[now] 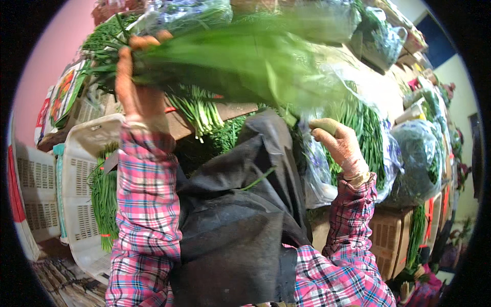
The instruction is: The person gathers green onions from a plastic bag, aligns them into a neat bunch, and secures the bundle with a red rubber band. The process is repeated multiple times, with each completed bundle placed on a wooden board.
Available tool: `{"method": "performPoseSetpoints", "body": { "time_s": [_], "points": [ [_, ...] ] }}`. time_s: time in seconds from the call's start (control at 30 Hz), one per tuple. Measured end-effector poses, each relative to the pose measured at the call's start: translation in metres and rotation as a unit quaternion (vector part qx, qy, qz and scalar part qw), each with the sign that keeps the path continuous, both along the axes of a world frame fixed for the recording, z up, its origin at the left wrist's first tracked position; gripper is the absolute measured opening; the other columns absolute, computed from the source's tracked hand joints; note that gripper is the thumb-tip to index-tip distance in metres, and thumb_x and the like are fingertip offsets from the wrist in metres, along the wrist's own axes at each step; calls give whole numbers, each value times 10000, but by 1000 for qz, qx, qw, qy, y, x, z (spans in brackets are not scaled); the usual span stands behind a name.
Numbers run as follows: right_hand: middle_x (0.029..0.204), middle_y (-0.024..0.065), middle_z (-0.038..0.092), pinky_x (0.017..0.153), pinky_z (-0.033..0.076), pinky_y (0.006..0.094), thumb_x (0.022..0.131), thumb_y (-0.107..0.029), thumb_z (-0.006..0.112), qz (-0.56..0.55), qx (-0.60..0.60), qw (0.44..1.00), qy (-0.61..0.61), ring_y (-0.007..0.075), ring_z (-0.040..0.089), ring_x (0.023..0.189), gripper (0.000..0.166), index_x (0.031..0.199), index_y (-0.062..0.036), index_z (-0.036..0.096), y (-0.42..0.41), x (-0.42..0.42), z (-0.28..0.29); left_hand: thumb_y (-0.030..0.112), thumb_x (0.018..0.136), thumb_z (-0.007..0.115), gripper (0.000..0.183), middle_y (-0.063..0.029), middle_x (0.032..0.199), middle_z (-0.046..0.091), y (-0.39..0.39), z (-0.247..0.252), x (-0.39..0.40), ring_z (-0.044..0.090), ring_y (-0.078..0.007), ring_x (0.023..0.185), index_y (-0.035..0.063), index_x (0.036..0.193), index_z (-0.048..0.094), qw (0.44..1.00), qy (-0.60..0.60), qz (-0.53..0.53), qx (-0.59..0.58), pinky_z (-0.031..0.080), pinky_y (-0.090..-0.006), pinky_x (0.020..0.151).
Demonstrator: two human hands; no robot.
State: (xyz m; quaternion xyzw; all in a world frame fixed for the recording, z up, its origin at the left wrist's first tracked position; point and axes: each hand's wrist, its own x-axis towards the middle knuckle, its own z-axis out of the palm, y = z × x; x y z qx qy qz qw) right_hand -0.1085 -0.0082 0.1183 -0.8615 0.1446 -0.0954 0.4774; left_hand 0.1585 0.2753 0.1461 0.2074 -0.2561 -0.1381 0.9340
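My left hand (140,90), in a pinkish glove or covering, is closed around the base of a large bunch of long green leaves (230,61). The leaves reach far to the right and are blurred by motion. Below their tips is my right hand (339,144), its fingers bent, beside a clear plastic bag (320,192). Thin green stalks, perhaps chives (368,134), fill that bag. Whether the right fingers pinch anything is not clear. A dark apron (238,238) covers my lap, with one loose green blade (259,179) on it.
A white plastic crate (78,169) at the left holds banded green bunches (103,207). Pale-stemmed greens (201,115) lie ahead of my knees. More bagged greens (414,161) and a brown crate (385,234) stand at the right. Another person's sleeve (425,286) shows at lower right.
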Motion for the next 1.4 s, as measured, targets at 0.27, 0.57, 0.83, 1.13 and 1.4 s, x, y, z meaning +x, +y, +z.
{"method": "performPoseSetpoints", "body": {
  "time_s": [0.27, 0.57, 0.83, 1.13, 1.4],
  "points": [
    [868, 47, 671, 727, 474, 230, 861, -113, 600, -134, 49, 987, 77, 94, 594, 776, 194, 1016, -15, 660, -28, -75, -55, 241, 910, 552, 238, -77, 966, 620, 22, -104, -37, 555, -316, 1059, 33, 1024, 568, 982, 111, -142, 59, 356, -508, 1037],
    [931, 98, 669, 793, 485, 267, 840, -62, 612, -64, 43, 994, -83, 159, 629, 867, 197, 1023, 0, 651, 14, -13, -33, 148, 851, 635, 230, -6, 908, 527, 34, -108, -42, 528, -187, 914, 138, 1057, 534, 992, 75, -93, 52, 292, -563, 1071],
    [917, 138, 659, 783, 488, 298, 835, -208, 634, 122, -31, 990, 63, 207, 638, 849, 283, 1029, -2, 646, 21, 50, -24, 135, 832, 657, 247, 20, 858, 495, 26, -101, -39, 471, -172, 857, 152, 1034, 516, 992, 60, -115, -2, 295, -510, 1045],
    [793, 53, 620, 659, 467, 257, 804, -140, 619, -158, 44, 977, -134, 135, 569, 683, 119, 851, -33, 644, 18, 45, -63, 85, 788, 658, 269, 54, 749, 409, 8, -89, -43, 410, -127, 737, 169, 908, 432, 991, 80, -104, -15, 318, -413, 955],
    [923, 64, 659, 777, 480, 243, 828, -59, 645, -95, -186, 975, 78, 135, 616, 854, 227, 1053, -25, 643, -28, 17, -21, 63, 759, 619, 234, 56, 712, 402, 1, -81, -44, 399, -115, 684, 155, 810, 410, 988, 112, -98, -31, 343, -361, 916]
  ]
}}
